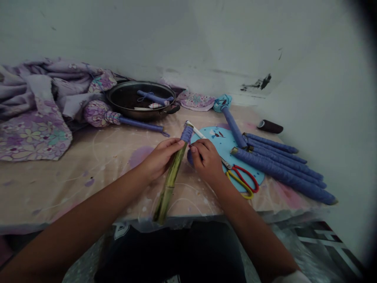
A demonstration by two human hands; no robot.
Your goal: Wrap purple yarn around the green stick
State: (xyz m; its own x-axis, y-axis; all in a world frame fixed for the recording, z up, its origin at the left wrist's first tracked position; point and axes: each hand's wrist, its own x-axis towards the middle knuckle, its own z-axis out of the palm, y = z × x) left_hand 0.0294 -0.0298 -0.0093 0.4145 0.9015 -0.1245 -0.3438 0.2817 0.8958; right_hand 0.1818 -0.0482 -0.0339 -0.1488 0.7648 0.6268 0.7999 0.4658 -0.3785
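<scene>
My left hand [161, 156] is closed round a green stick [170, 181], which slants from the table's front edge up to a tip wound with blue yarn [186, 133]. My right hand [206, 158] is closed beside that tip, over a ball of blue yarn [190, 156] that is mostly hidden under the fingers. A thin white rod [194, 129] lies just behind the wrapped tip. Both hands rest low over the table, close together.
Red and yellow scissors [241, 179] lie on a light blue sheet [224, 145] right of my hand. Several blue-wrapped sticks [282, 167] lie further right, with a dark spool [269, 126] behind. A metal pan [141, 100], a fabric-headed stick [100, 114] and floral cloth [35, 114] sit at the back left.
</scene>
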